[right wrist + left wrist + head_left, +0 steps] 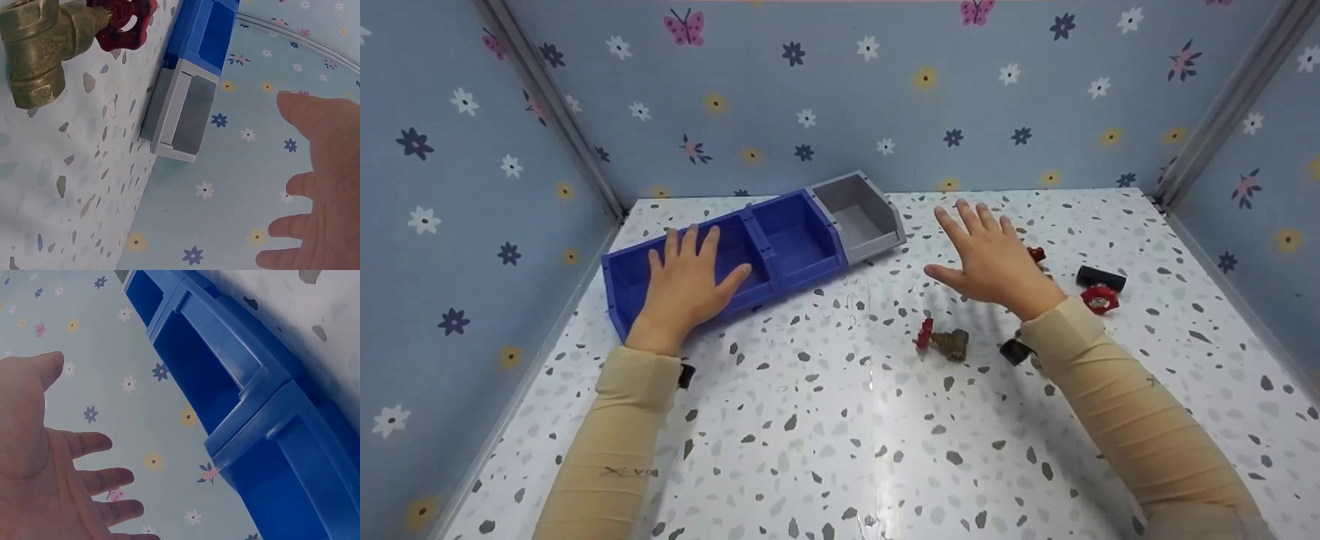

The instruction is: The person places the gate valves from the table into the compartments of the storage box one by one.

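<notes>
Hands held flat with fingers spread and holding nothing, the left hand (684,281) hovers over the blue bins (780,244) and the right hand (990,259) above the brass valve (949,343), best gripped by its body.

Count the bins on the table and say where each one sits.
3. They stand in a touching row at the back left: a blue bin under the left hand, a second blue bin in the middle, and a grey bin at the right end.
</notes>
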`<state>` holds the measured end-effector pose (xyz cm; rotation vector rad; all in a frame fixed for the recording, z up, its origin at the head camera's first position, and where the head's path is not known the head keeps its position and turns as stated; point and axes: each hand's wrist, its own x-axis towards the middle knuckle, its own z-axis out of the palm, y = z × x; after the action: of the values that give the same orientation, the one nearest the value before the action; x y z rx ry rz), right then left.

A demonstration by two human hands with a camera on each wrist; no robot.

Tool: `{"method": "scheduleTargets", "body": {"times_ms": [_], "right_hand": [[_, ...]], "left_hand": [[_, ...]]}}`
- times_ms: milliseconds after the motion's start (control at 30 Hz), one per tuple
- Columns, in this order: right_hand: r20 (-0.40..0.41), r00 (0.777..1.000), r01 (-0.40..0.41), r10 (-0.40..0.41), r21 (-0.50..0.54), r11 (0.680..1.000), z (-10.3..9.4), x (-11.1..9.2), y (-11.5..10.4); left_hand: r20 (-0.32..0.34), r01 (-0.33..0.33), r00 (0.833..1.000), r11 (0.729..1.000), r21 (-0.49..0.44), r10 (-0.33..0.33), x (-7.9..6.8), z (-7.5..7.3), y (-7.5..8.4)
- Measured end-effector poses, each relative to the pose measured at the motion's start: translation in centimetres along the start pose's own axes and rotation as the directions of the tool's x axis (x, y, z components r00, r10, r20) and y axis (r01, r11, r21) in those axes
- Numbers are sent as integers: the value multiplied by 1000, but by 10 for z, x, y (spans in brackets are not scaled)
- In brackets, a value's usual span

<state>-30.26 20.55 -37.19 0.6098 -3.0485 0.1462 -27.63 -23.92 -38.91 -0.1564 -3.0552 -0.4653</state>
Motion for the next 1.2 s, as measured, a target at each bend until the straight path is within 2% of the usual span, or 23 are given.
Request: {"method": "scheduleTargets", "body": {"times_ms": [533,967,1200], "right_hand": [[-19,999,36,-36,14,999,-5,7,-12],[-34,998,60,-58,62,996,-3,13,-27],[-22,998,60,-57,145,988,-4,18,-32]], "left_hand": [[-37,50,998,999,7,-50,-3,-14,-15],[-142,73,988,997,30,-68,-7,-15,-32],[-198,102,976,994,37,-93,-12,-13,-42]]}}
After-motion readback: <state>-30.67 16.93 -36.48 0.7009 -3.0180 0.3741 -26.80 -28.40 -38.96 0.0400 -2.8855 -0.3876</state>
